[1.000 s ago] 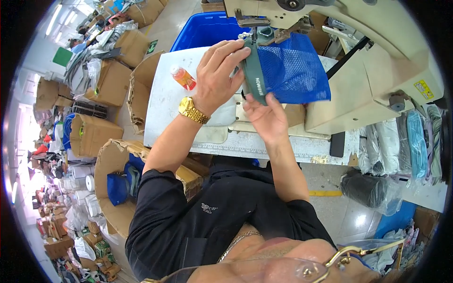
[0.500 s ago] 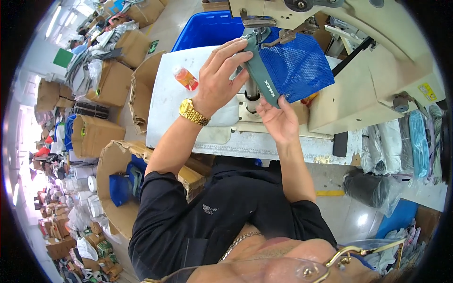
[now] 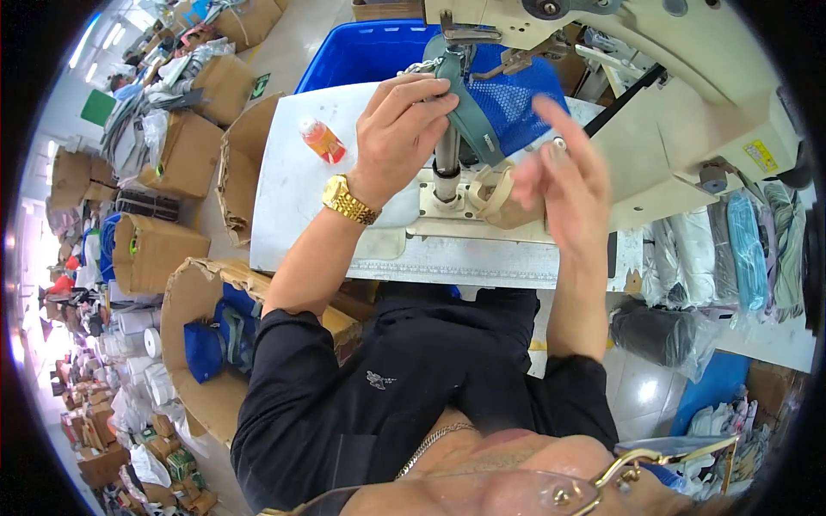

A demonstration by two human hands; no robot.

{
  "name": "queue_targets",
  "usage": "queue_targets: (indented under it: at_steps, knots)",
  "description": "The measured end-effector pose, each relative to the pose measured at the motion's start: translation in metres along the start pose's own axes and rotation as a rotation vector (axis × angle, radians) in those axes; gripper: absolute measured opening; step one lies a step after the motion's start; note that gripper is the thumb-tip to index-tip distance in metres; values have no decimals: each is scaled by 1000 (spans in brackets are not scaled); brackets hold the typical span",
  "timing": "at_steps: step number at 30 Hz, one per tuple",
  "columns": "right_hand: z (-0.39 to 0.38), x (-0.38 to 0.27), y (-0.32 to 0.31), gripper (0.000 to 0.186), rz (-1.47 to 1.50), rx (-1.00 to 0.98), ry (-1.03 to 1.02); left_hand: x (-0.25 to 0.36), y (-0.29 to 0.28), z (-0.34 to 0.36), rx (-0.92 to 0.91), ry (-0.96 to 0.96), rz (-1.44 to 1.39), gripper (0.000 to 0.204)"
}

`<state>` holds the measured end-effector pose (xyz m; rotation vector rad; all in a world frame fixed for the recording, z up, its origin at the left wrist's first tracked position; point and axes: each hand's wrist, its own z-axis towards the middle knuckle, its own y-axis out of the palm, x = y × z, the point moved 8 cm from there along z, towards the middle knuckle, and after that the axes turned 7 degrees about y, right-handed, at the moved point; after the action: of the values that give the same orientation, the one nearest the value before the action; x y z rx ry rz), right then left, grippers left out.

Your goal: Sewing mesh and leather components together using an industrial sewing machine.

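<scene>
I see left hand (image 3: 400, 129) fingers gripping mesh bag (image 3: 509, 107) at 9 o'clock, right hand (image 3: 572, 176) fingers empty; probably light, floppy, best held by green band (image 3: 470, 119).

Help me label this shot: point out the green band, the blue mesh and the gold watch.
Green band (image 3: 472, 120), head view: middle of its length.
Blue mesh (image 3: 514, 105), head view: middle of the netting.
Gold watch (image 3: 351, 203), head view: bracelet beside the dial.

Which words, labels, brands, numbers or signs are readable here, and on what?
None reads clearly:
Grey-green band: small pale print, too blurred.
Orange-red bottle: label too small.
Black shirt: chest mark too small.
Yellow sticker on machine: too small.
Ruler strip: too fine.
Dark green sign: too small.
</scene>
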<state>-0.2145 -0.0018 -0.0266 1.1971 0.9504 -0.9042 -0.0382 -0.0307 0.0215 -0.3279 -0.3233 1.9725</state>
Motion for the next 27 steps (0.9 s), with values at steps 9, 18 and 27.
queue_targets:
  at_steps: [9,18,27]
  knots:
    - [20,-14,27,44,-10,-143,-67,-62,-5,4,68,-394,-204,28]
    - [30,26,16,36,-260,36,-111,-130,110,-7,-396,-968,-910,38]
    - [-7,-44,-26,36,-392,222,-427,-146,75,-7,128,-938,-584,26]
